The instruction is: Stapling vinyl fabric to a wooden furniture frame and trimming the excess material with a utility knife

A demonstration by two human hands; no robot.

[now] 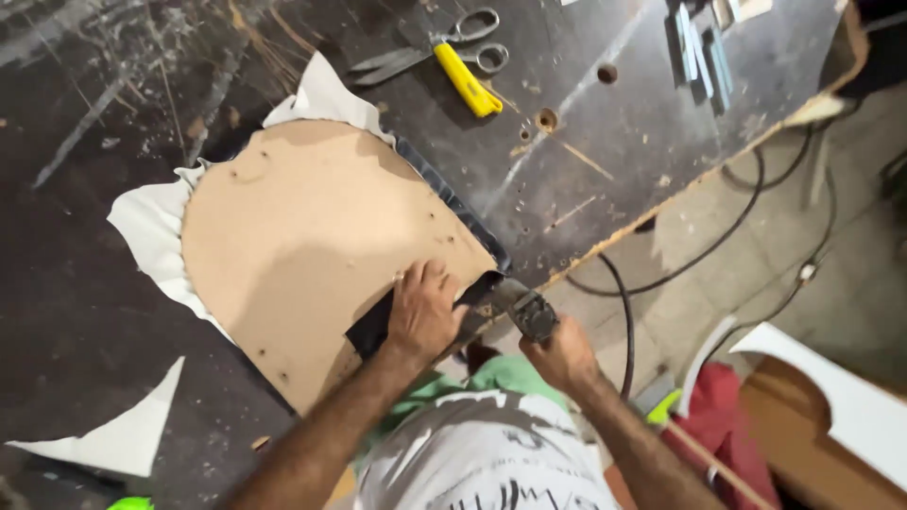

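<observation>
A rounded wooden seat board point(302, 246) lies on a dark scarred workbench point(85, 312), with white fabric point(151, 222) folded over its far and left edges and dark fabric point(373, 326) at its near edge. My left hand point(425, 310) presses flat on the dark fabric, holding it down on the board's corner. My right hand point(565, 357) grips a grey staple gun point(524, 310), its nose against the fabric just right of my left hand. A black hose point(624, 321) runs down from the gun.
Scissors point(444, 47) and a yellow utility knife point(467, 81) lie at the back of the bench. A white fabric scrap point(113, 434) sits at the left front. Cables point(746, 217) trail on the tiled floor; a white panel point(841, 397) and red cloth point(723, 406) lie at right.
</observation>
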